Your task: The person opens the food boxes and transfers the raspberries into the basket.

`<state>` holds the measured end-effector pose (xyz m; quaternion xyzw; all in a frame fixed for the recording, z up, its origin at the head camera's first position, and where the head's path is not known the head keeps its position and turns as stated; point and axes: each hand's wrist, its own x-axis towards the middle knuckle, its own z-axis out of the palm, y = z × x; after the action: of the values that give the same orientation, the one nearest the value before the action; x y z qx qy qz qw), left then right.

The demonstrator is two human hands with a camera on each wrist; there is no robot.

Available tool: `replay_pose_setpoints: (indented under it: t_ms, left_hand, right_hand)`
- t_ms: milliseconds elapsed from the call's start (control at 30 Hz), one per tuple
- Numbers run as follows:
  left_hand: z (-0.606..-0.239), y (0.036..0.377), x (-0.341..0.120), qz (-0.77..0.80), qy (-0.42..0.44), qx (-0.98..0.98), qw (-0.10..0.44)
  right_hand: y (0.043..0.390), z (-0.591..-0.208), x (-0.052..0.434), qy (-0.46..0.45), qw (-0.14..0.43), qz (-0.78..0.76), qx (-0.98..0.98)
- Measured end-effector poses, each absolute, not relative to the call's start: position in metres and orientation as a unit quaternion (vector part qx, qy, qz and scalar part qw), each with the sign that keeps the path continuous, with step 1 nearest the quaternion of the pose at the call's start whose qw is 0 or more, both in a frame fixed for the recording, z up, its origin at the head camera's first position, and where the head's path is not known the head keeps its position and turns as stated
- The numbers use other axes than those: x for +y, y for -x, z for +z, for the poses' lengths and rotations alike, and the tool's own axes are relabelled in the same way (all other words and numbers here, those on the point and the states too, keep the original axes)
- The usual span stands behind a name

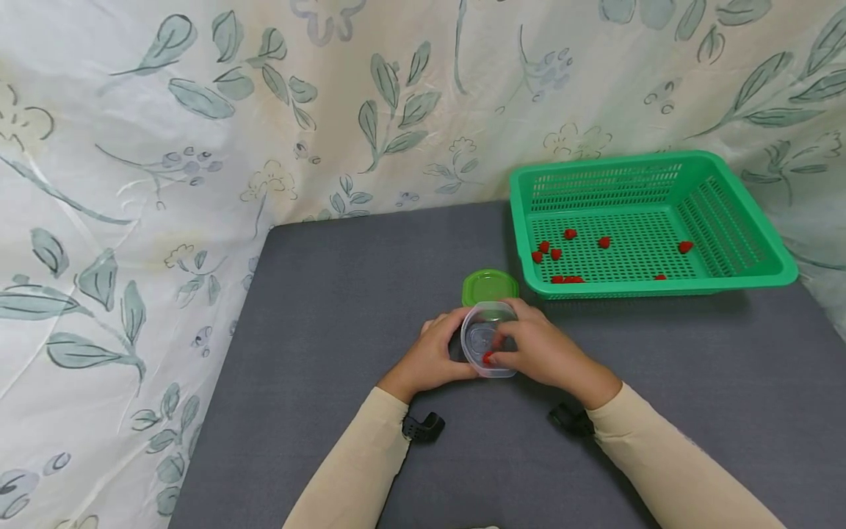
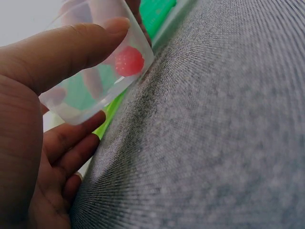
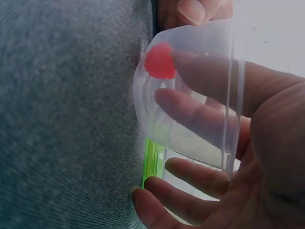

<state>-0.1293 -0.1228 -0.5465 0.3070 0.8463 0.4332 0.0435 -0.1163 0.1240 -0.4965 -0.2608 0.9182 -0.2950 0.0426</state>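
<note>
Both hands hold a clear plastic cup tilted on the grey desk: the left hand curls round its left side, the right hand round its right. One red berry lies inside. A green lid sits just behind, with a green basket of red berries near.

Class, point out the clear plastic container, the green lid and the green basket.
clear plastic container [image 1: 485, 339], head view, its transparent bottom.
green lid [image 1: 490, 286], head view, its top face.
green basket [image 1: 661, 284], head view, its front rim.
</note>
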Motion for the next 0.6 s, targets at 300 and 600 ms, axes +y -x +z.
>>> replay_pose_setpoints:
  t_ms: [300,600]
  left_hand:
    - [-0.5441,0.1308,-0.1244,0.437,-0.308,0.844,0.047]
    - [-0.5439,0.1306,-0.1241,0.439,-0.306,0.843,0.052]
  right_hand:
    - [0.1181,-0.4993,0.1212,0.257,0.038,-0.292,0.921]
    - [0.119,-0.4995,0.1206,0.263,0.03,-0.287,0.921]
